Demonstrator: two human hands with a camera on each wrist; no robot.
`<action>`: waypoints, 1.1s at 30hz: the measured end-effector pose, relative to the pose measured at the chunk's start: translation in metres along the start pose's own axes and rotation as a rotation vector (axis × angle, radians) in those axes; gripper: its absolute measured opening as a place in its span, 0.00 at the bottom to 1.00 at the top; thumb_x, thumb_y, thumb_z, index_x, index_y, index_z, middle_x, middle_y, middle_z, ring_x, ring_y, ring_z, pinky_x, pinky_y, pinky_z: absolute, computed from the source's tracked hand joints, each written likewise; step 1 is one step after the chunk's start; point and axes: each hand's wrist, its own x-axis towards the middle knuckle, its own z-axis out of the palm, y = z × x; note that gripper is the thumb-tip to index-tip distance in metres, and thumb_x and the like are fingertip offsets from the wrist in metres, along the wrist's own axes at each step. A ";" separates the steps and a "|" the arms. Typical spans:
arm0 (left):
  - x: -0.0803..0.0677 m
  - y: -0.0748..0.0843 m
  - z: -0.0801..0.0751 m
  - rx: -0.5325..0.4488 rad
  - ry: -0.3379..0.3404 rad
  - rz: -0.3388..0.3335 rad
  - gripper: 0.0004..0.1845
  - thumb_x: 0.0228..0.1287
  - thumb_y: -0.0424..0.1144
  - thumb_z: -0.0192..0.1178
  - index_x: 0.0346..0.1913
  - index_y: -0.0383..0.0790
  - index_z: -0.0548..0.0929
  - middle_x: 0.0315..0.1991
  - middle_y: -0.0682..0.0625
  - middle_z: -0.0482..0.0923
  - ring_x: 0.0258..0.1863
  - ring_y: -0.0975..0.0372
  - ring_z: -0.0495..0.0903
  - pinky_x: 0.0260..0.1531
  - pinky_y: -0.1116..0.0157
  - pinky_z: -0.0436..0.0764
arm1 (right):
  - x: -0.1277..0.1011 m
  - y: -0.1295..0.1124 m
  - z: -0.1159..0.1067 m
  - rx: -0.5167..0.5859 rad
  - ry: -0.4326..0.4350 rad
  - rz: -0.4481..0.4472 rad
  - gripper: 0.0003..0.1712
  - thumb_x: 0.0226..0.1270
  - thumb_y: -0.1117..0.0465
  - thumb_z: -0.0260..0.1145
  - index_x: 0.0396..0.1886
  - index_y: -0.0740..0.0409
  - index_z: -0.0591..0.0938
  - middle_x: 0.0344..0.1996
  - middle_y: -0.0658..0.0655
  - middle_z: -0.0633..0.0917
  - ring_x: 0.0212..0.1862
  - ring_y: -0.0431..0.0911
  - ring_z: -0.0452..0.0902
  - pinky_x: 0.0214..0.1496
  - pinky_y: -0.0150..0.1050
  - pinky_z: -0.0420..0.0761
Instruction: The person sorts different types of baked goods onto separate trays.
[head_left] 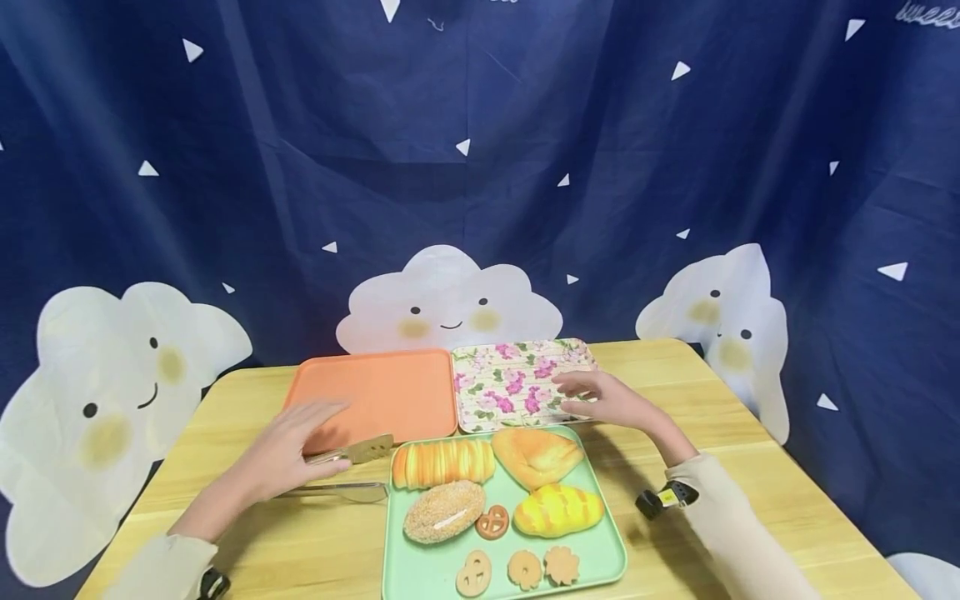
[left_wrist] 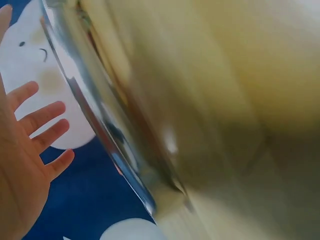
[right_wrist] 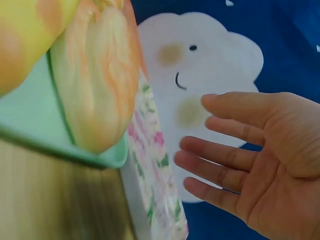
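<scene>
The person's left hand [head_left: 300, 446] hovers with a released grip over the tongs [head_left: 352, 471], which lie on the counter [head_left: 225, 400] at 9 o'clock of the green tray [head_left: 607, 542]. The right hand [head_left: 600, 398], grip also released and grasping nothing, rests above the floral tray [head_left: 487, 367] at 12 o'clock. A good pickup likely calls for closing around both tong arms near the hinge end, so the 2 tips stay free.

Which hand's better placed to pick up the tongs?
Left. The left hand lies open right beside the tongs, just left of the green tray. The right hand is open over the floral tray, farther off.
</scene>
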 end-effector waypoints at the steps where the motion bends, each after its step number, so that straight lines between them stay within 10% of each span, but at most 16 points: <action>1: -0.006 -0.003 0.000 0.017 -0.003 -0.002 0.47 0.52 0.65 0.74 0.74 0.57 0.70 0.68 0.48 0.76 0.68 0.45 0.72 0.63 0.38 0.67 | -0.003 0.005 -0.001 0.027 -0.016 0.015 0.26 0.72 0.63 0.66 0.65 0.72 0.76 0.57 0.73 0.83 0.58 0.66 0.81 0.59 0.57 0.81; 7: -0.028 -0.012 -0.002 0.115 -0.016 -0.013 0.50 0.41 0.75 0.72 0.66 0.50 0.78 0.53 0.51 0.83 0.52 0.53 0.82 0.54 0.43 0.76 | -0.011 0.033 0.005 0.127 -0.088 0.053 0.20 0.68 0.68 0.69 0.56 0.76 0.80 0.45 0.73 0.87 0.48 0.59 0.86 0.49 0.33 0.84; 13: -0.034 -0.014 0.001 0.182 -0.004 0.062 0.43 0.36 0.72 0.77 0.54 0.50 0.83 0.37 0.61 0.80 0.36 0.66 0.78 0.39 0.57 0.79 | -0.013 0.047 0.017 0.190 -0.122 0.070 0.15 0.64 0.71 0.70 0.49 0.74 0.83 0.40 0.71 0.88 0.41 0.50 0.86 0.41 0.31 0.83; 20: -0.032 -0.012 0.008 0.172 -0.036 0.068 0.31 0.37 0.57 0.80 0.49 0.54 0.84 0.38 0.65 0.82 0.37 0.69 0.79 0.39 0.59 0.81 | -0.018 0.044 0.021 0.192 -0.134 0.116 0.14 0.63 0.73 0.70 0.48 0.74 0.84 0.33 0.69 0.87 0.33 0.43 0.82 0.33 0.33 0.81; 33: -0.037 -0.006 0.000 -0.024 -0.093 -0.022 0.29 0.50 0.62 0.76 0.53 0.55 0.82 0.42 0.62 0.84 0.33 0.72 0.80 0.33 0.64 0.79 | -0.017 0.032 0.020 0.164 -0.130 0.163 0.15 0.60 0.75 0.70 0.47 0.71 0.84 0.27 0.64 0.84 0.27 0.39 0.75 0.28 0.31 0.76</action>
